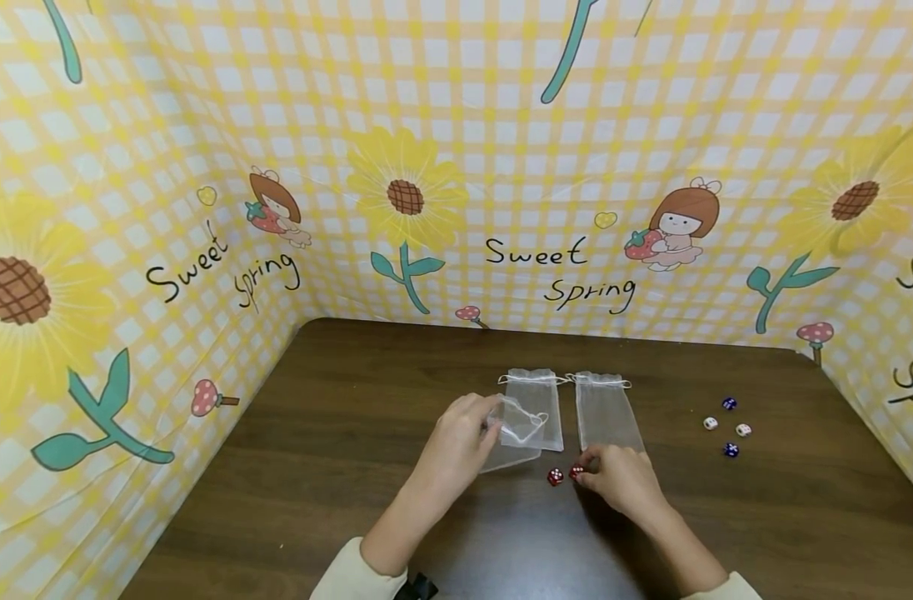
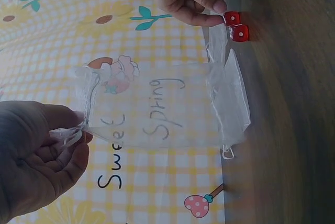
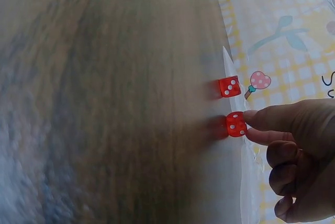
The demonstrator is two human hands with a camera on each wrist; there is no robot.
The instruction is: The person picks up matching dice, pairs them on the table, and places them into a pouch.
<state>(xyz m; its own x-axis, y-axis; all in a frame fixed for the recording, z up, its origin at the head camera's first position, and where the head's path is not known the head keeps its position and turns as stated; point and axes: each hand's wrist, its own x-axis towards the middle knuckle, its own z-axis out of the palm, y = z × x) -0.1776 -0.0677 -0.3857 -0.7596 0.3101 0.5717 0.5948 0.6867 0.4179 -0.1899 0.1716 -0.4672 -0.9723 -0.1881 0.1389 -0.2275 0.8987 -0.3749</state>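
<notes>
My left hand (image 1: 462,429) pinches the top of a sheer white drawstring pouch (image 2: 157,106), which hangs spread out in the left wrist view. Low over the table, my right hand (image 1: 625,477) has thumb and a fingertip on a red die (image 3: 236,124). A second red die (image 3: 229,86) sits just beside it, to its left in the head view. Behind the hands, two more sheer pouches lie flat: one (image 1: 548,400) partly behind the held pouch, the other (image 1: 608,412) just beyond my right hand.
To the right on the dark wooden table (image 1: 336,392) are two blue dice (image 1: 730,403) and two white dice (image 1: 743,430), loosely grouped. A yellow checked cloth (image 1: 501,167) with printed flowers walls the table at the back and sides.
</notes>
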